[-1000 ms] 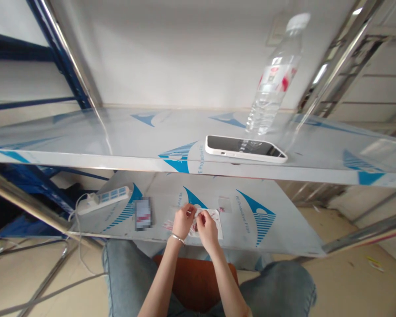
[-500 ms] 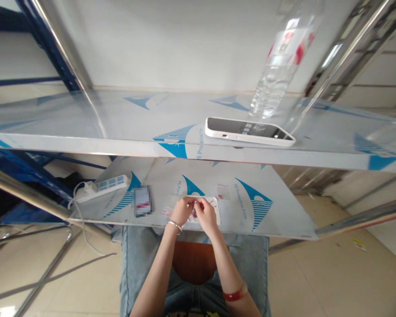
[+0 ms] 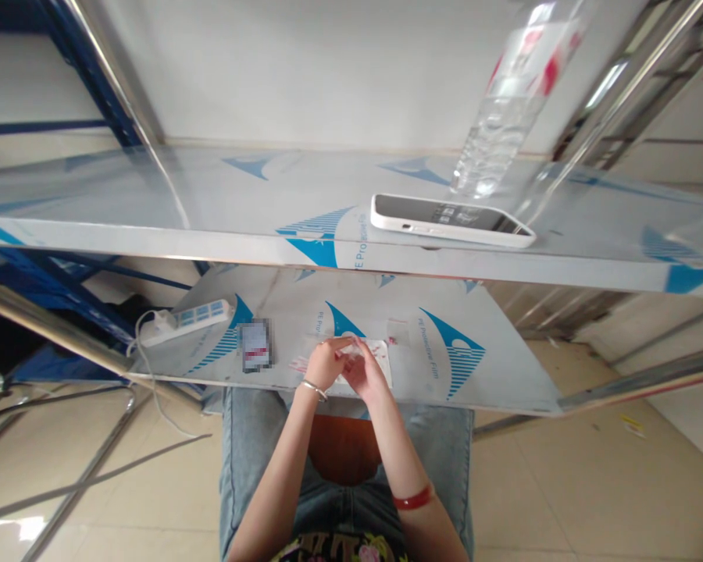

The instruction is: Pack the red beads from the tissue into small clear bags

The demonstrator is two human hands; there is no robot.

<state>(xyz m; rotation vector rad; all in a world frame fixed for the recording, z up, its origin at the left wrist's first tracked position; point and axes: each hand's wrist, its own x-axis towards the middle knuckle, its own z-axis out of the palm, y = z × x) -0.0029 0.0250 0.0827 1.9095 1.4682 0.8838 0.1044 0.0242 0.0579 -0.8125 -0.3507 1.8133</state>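
My left hand [image 3: 326, 364], with a silver bangle at the wrist, is closed, its fingers bent towards the right hand. My right hand [image 3: 365, 375] meets it at the fingertips, its palm side turned inward and its fingers curved together. Anything pinched between the fingertips is too small to make out. Both hands are over a flat white tray or sheet [image 3: 386, 364] with small dark red bits on it, partly hidden by them. Beyond the right hand is a small clear bag [image 3: 397, 332] with a red bit. Red-and-white strips [image 3: 297, 364] lie left of my left hand.
A phone-like device [image 3: 256, 346] and a white power strip [image 3: 196, 316] lie on the lower shelf's left. The upper shelf [image 3: 223, 222] crosses ahead of my hands, bearing a white-cased phone [image 3: 451, 221] and a water bottle [image 3: 504, 109]. Metal posts flank both sides.
My right hand has turned to show more of its palm, its fingers straighter. The left fingers now reach further over towards it. The whole view has shifted slightly.
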